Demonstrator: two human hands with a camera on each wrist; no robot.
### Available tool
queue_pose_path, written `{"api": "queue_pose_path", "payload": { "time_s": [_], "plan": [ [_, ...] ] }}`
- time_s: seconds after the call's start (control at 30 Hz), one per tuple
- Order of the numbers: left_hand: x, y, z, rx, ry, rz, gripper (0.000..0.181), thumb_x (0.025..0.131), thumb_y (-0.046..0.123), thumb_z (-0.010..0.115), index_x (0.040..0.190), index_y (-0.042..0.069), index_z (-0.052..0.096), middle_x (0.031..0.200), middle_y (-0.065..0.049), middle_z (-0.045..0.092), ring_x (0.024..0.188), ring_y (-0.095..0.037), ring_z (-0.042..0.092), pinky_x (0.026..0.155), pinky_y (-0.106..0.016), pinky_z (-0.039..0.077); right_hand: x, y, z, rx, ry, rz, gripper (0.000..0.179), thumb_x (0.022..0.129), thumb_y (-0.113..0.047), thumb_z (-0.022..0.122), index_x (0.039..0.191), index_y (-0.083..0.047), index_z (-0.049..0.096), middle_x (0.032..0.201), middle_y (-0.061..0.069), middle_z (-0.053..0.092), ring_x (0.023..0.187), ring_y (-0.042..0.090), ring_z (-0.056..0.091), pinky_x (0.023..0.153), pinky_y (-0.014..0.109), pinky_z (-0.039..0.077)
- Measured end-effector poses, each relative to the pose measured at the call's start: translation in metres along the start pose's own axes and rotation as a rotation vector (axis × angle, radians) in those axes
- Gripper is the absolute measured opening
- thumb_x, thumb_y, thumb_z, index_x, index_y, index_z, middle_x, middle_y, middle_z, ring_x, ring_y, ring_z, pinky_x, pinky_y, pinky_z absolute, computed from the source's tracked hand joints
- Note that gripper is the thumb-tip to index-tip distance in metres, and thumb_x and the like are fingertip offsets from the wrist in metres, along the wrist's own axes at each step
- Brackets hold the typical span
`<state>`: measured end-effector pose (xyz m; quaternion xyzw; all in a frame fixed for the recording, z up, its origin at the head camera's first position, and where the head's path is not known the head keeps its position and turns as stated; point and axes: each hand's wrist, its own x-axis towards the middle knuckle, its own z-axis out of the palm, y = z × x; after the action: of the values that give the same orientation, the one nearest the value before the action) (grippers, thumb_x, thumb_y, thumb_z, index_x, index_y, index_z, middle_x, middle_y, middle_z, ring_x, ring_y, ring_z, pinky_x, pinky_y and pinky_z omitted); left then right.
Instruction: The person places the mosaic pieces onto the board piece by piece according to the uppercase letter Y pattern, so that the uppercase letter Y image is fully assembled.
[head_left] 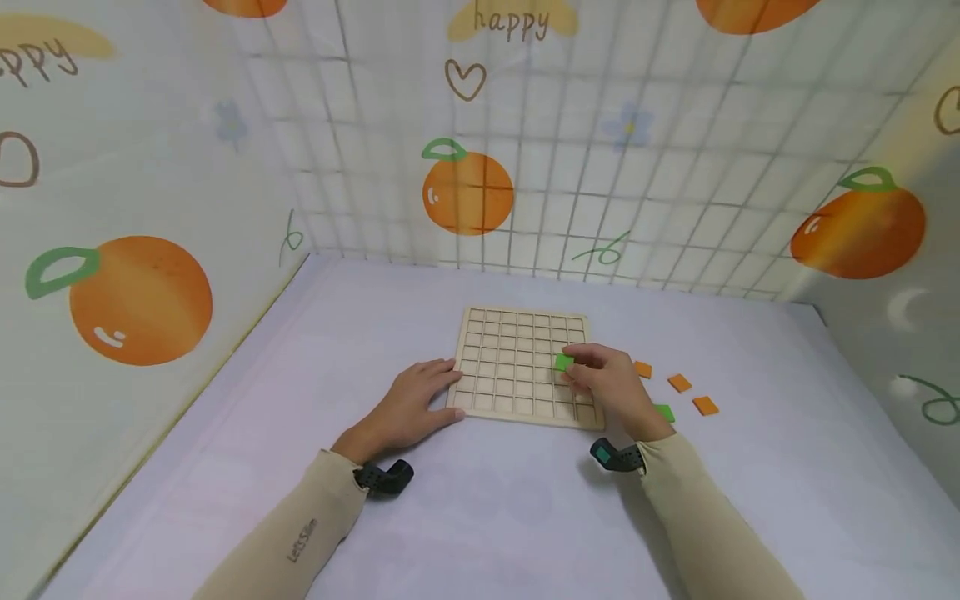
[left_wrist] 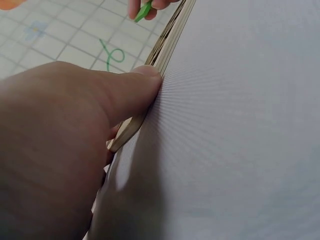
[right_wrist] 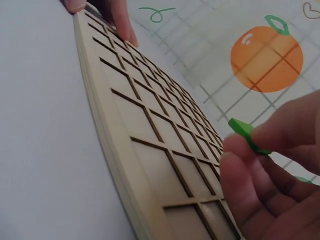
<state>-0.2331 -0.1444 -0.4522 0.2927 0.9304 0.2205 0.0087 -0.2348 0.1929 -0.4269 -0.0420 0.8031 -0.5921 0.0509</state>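
A square wooden grid board (head_left: pixel 498 406) lies on the table, its shallow cells bare where they show. At its left edge rests my left hand (head_left: pixel 408 408), fingers extended to the side. The left wrist view shows its thumb (left_wrist: pixel 145 80) pressed on the board's near corner. My right hand (head_left: pixel 611 383) pinches a small green square tile (head_left: pixel 564 362) between thumb and fingertips, over the right part of the board. In the right wrist view this green tile (right_wrist: pixel 245 132) is tilted, held above the grid.
To the right of the board lie several orange tiles (head_left: pixel 679 383). Another green tile (head_left: pixel 665 412) lies partly hidden beside my right wrist. Behind the table hangs a patterned cloth (head_left: pixel 555 192) with oranges and grid lines, and similar cloth lines both sides.
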Motion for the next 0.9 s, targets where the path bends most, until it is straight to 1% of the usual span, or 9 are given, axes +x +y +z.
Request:
{"api": "queue_pose_path", "payload": {
  "time_s": [0.07, 0.2, 0.33, 0.47, 0.57, 0.73, 0.8, 0.9],
  "plan": [
    [0.0, 0.0, 0.001, -0.002, 0.006, -0.005, 0.066, 0.097, 0.048, 0.063, 0.149, 0.011, 0.049, 0.159, -0.007, 0.036, 0.147, -0.028, 0.029, 0.118, -0.053, 0.023, 0.001, -0.001, 0.004, -0.012, -0.014, -0.012, 0.037, 0.097, -0.011, 0.062, 0.133, -0.004, 0.062, 0.115, 0.017, 0.066, 0.093, 0.028, 0.068, 0.077, 0.031, 0.058],
    [-0.001, -0.003, 0.004, -0.008, 0.004, -0.013, 0.065, 0.096, 0.048, 0.063, 0.148, 0.011, 0.05, 0.159, -0.007, 0.036, 0.147, -0.027, 0.029, 0.118, -0.052, 0.023, 0.001, -0.001, 0.012, -0.017, -0.042, 0.003, 0.034, 0.096, -0.012, 0.062, 0.13, -0.008, 0.065, 0.111, 0.015, 0.067, 0.089, 0.029, 0.067, 0.077, 0.033, 0.058],
    [-0.002, -0.004, 0.004, -0.026, 0.011, -0.025, 0.065, 0.095, 0.048, 0.065, 0.148, 0.012, 0.051, 0.159, -0.005, 0.036, 0.147, -0.027, 0.028, 0.118, -0.052, 0.024, 0.003, -0.002, 0.018, -0.01, -0.06, 0.018, 0.032, 0.096, -0.012, 0.063, 0.128, -0.01, 0.067, 0.105, 0.014, 0.069, 0.085, 0.028, 0.065, 0.074, 0.031, 0.057],
    [-0.002, -0.003, 0.001, -0.055, 0.022, -0.045, 0.065, 0.093, 0.048, 0.068, 0.146, 0.014, 0.054, 0.159, -0.002, 0.038, 0.147, -0.028, 0.029, 0.117, -0.053, 0.026, 0.004, -0.004, 0.022, -0.031, -0.06, 0.01, 0.032, 0.094, -0.009, 0.065, 0.126, -0.008, 0.068, 0.104, 0.014, 0.069, 0.083, 0.027, 0.065, 0.072, 0.031, 0.057],
    [-0.003, -0.002, -0.001, -0.066, 0.02, -0.063, 0.064, 0.092, 0.048, 0.07, 0.145, 0.016, 0.055, 0.158, 0.0, 0.038, 0.147, -0.028, 0.029, 0.116, -0.053, 0.027, 0.003, -0.005, 0.025, -0.053, -0.064, -0.002, 0.035, 0.092, -0.007, 0.065, 0.127, -0.005, 0.068, 0.107, 0.014, 0.068, 0.082, 0.026, 0.066, 0.073, 0.032, 0.057],
    [-0.004, -0.001, -0.002, -0.064, 0.025, -0.055, 0.061, 0.091, 0.046, 0.07, 0.144, 0.017, 0.057, 0.158, 0.0, 0.039, 0.146, -0.028, 0.03, 0.115, -0.055, 0.028, 0.002, -0.006, 0.03, -0.084, -0.093, -0.035, 0.037, 0.091, -0.005, 0.065, 0.128, -0.003, 0.066, 0.11, 0.015, 0.068, 0.081, 0.027, 0.065, 0.072, 0.033, 0.057],
    [-0.003, -0.001, -0.002, -0.061, 0.028, -0.039, 0.06, 0.092, 0.044, 0.07, 0.143, 0.016, 0.057, 0.157, -0.001, 0.04, 0.146, -0.029, 0.03, 0.115, -0.055, 0.028, 0.002, -0.006, 0.031, -0.097, -0.103, -0.043, 0.037, 0.091, -0.004, 0.065, 0.127, -0.004, 0.067, 0.109, 0.015, 0.068, 0.081, 0.026, 0.065, 0.071, 0.033, 0.056],
    [-0.003, -0.001, -0.002, -0.06, 0.024, -0.037, 0.059, 0.093, 0.043, 0.069, 0.144, 0.017, 0.057, 0.158, 0.0, 0.039, 0.146, -0.028, 0.03, 0.115, -0.054, 0.028, 0.002, -0.005, 0.031, -0.118, -0.115, -0.051, 0.036, 0.091, -0.004, 0.065, 0.127, -0.004, 0.067, 0.108, 0.013, 0.069, 0.081, 0.025, 0.065, 0.068, 0.032, 0.055]
  ]
}}
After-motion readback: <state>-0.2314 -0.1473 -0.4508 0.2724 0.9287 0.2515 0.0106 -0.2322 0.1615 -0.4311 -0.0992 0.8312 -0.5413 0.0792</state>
